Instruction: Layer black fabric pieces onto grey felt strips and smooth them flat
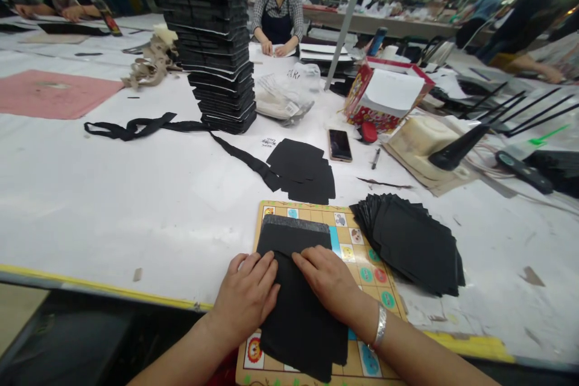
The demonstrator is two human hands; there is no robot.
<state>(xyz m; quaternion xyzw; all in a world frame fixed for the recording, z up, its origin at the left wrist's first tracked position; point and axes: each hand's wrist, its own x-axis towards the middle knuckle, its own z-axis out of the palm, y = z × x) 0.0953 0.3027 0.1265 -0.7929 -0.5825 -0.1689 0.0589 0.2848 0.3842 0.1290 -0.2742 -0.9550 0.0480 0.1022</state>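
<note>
A black sheet [303, 319] of fabric-like material lies over a second black piece [296, 235], which has a shiny grey strip along its far edge. Both rest on a patterned game board [393, 301] with animal pictures. My left hand [248, 295] is closed on the left side of the upper sheet, near its far edge. On the right side, my right hand [328, 280], with a silver bracelet at the wrist, has its fingers together on the same edge. Between my fingertips that edge lifts slightly. The right thumb is hidden.
A fanned pile of black pieces [416, 247] lies right of the board. Beyond it are more black pieces [301, 169], a phone [339, 145], a pen [376, 159] and a red box [384, 93]. A tall black stack [221, 42] stands behind; a co-worker [278, 12] sits opposite.
</note>
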